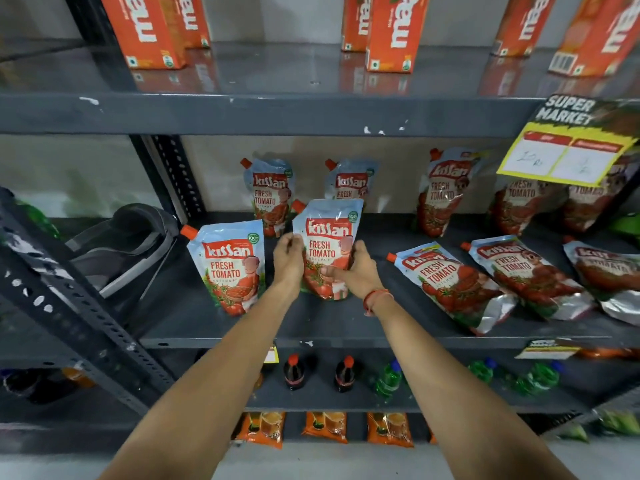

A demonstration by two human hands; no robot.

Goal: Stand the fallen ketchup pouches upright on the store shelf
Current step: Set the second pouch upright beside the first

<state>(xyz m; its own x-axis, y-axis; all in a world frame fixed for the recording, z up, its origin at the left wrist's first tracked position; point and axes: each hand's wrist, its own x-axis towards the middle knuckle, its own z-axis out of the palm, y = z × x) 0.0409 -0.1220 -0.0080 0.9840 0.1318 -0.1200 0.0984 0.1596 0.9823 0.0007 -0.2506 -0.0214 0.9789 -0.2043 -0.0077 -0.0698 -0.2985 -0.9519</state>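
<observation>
A Kissan ketchup pouch (327, 247) stands upright in the middle of the grey shelf (311, 323). My left hand (288, 256) grips its left edge and my right hand (356, 270) grips its lower right side. Another pouch (230, 266) stands upright just to the left. Behind them two pouches (272, 192) (349, 180) stand at the back wall, with more upright pouches (443, 192) at the back right. To the right three pouches (450, 285) (526, 275) (606, 271) lie flat on the shelf, spouts pointing left.
Orange juice cartons (394, 29) stand on the shelf above. A yellow price sign (568, 154) hangs at the upper right. A grey slotted upright (176, 174) borders the left. Cola and green bottles (294, 372) stand on the shelf below, with orange packets (325, 427) underneath.
</observation>
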